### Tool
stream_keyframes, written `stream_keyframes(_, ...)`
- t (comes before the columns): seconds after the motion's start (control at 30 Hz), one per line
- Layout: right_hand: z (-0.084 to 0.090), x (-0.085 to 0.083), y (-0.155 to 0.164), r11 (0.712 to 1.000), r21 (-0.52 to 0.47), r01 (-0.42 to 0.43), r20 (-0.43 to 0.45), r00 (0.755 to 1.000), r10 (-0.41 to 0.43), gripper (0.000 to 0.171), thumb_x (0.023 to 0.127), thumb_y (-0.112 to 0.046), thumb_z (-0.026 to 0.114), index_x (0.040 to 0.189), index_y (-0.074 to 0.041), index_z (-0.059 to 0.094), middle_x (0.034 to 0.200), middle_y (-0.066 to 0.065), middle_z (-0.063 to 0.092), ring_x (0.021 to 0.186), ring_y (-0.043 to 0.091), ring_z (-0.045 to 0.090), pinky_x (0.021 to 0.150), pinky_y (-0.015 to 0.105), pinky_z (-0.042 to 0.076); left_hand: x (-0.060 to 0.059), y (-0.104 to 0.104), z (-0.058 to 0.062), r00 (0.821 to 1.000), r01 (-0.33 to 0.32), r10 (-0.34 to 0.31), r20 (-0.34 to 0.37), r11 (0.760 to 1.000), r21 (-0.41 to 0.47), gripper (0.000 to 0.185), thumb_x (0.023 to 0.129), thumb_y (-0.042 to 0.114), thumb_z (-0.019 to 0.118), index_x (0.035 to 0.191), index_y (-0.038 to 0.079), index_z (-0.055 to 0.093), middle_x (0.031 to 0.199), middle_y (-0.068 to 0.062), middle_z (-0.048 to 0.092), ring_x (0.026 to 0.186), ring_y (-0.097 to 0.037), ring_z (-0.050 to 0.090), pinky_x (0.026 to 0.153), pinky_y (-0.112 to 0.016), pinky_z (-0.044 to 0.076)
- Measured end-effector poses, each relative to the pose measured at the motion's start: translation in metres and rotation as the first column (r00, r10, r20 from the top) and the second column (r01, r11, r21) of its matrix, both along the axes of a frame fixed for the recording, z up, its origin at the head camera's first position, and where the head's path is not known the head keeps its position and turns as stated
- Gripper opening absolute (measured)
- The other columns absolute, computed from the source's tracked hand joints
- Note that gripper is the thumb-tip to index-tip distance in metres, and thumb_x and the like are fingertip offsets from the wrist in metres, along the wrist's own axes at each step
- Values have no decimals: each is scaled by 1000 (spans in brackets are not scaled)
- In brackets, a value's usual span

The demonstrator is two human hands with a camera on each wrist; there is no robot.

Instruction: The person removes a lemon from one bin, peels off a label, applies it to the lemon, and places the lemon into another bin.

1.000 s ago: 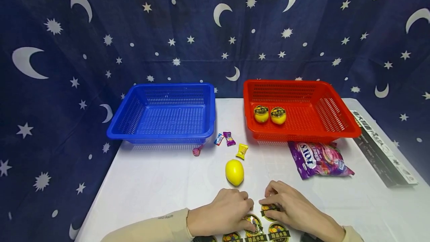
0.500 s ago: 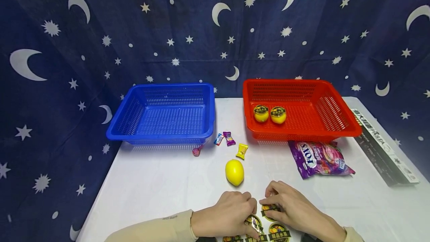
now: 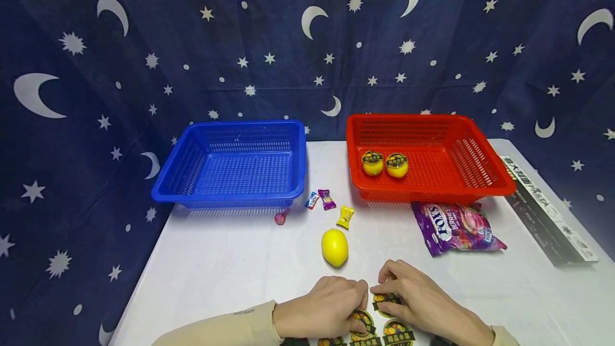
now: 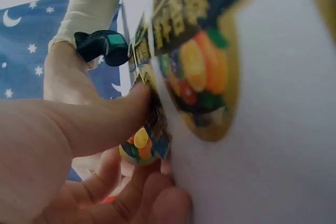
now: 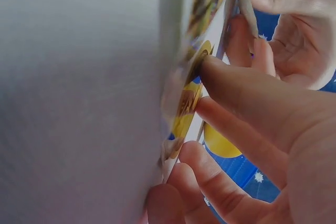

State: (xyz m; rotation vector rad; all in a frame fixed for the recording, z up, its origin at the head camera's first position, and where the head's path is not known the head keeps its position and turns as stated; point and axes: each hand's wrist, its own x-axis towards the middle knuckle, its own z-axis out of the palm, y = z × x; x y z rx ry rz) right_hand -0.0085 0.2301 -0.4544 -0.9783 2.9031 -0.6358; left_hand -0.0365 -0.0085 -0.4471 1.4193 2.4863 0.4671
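Note:
Several joined jelly cups [image 3: 397, 330] with fruit-print foil lids lie at the table's near edge. My left hand [image 3: 357, 303] grips one cup [image 3: 362, 320]; in the left wrist view its thumb [image 4: 105, 121] presses on the lid's edge [image 4: 149, 103]. Close beside it, my right hand [image 3: 384, 290] pinches the neighbouring cup [image 3: 386, 299], and in the right wrist view the thumb [image 5: 247, 93] lies against that lid [image 5: 186, 103]. The two hands almost touch. A yellow lemon-shaped thing [image 3: 334, 247] lies just beyond them.
An empty blue basket [image 3: 230, 194] stands at the back left. A red basket [image 3: 432, 194] at the back right holds two yellow jelly cups [image 3: 384, 164]. Wrapped candies [image 3: 328, 199] lie between them. A purple candy bag [image 3: 454, 227] and a long black box [image 3: 548, 210] lie to the right.
My left hand has edged right, closer to the right hand, and the shiny lid under it now lies flatter. The right hand has barely moved.

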Motion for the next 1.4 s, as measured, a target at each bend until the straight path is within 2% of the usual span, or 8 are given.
stream_keyframes(0.27, 2, -1, 1, 1000, 15, 10, 62, 998, -11, 25, 87, -38, 80, 111, -29, 80, 101, -21, 52, 90, -4, 44, 74, 21, 45, -6, -9, 7, 969, -28, 7, 248, 996, 85, 14, 95, 24, 74, 97, 20, 61, 72, 19, 55, 59, 10, 46, 59, -10, 39)
stream_keyframes(0.4, 1, 0, 1, 1000, 14, 5, 35, 999, -5, 25, 87, -39, 80, 110, -30, 80, 102, -20, 53, 90, -4, 45, 73, 21, 46, -7, -12, 8, 953, -51, 16, 303, 993, 107, 12, 95, 23, 73, 98, 20, 62, 74, 20, 58, 61, 11, 48, 60, -9, 41)
stream_keyframes(0.53, 2, 2, 0, 1000, 23, 18, 37, 999, -19, 25, 91, -44, 76, 111, -29, 80, 103, -20, 52, 91, -4, 45, 75, 21, 47, -6, -13, 7, 954, -43, 10, 300, 994, 104, 13, 94, 22, 75, 97, 20, 63, 74, 19, 60, 60, 12, 48, 60, -9, 41)
stream_keyframes(0.63, 6, 6, -2, 996, 69, 47, 120, 991, -55, 39, 93, -59, 66, 117, -30, 78, 107, -19, 52, 94, -3, 45, 77, 22, 49, -6, -13, 6, 958, -27, -3, 287, 995, 101, 13, 94, 21, 75, 97, 20, 63, 73, 19, 60, 60, 12, 48, 60, -8, 41)
stream_keyframes(0.8, 11, 12, -6, 981, 177, 81, 289, 948, -131, 67, 81, -82, 57, 131, -39, 68, 121, -13, 53, 102, 4, 47, 83, 27, 56, -6, -13, 4, 960, -23, -10, 278, 993, 114, 14, 94, 20, 76, 98, 19, 63, 75, 18, 60, 60, 12, 47, 60, -7, 41)
stream_keyframes(1.0, 8, 15, -10, 978, 193, 82, 215, 969, -123, 65, 80, -80, 62, 133, -42, 66, 122, -12, 55, 103, 7, 47, 80, 27, 55, -7, -12, 3, 957, -15, -23, 288, 991, 129, 14, 94, 18, 75, 99, 18, 63, 78, 16, 63, 61, 12, 47, 61, -6, 42)
stream_keyframes(1.2, 7, 15, -11, 979, 194, 71, 216, 970, -113, 65, 79, -80, 62, 132, -43, 66, 119, -12, 55, 101, 6, 45, 76, 23, 52, -6, -12, 4, 949, -18, -27, 315, 990, 139, 11, 94, 18, 75, 102, 18, 66, 79, 17, 64, 61, 12, 48, 61, -7, 43)
stream_keyframes(1.4, 7, 16, -12, 977, 199, 77, 126, 987, -103, 66, 79, -81, 61, 128, -38, 70, 116, -13, 55, 101, 6, 48, 76, 25, 52, -7, -15, 2, 946, -31, -17, 324, 989, 143, 3, 95, 20, 74, 97, 20, 71, 78, 17, 64, 61, 13, 46, 60, -8, 42)
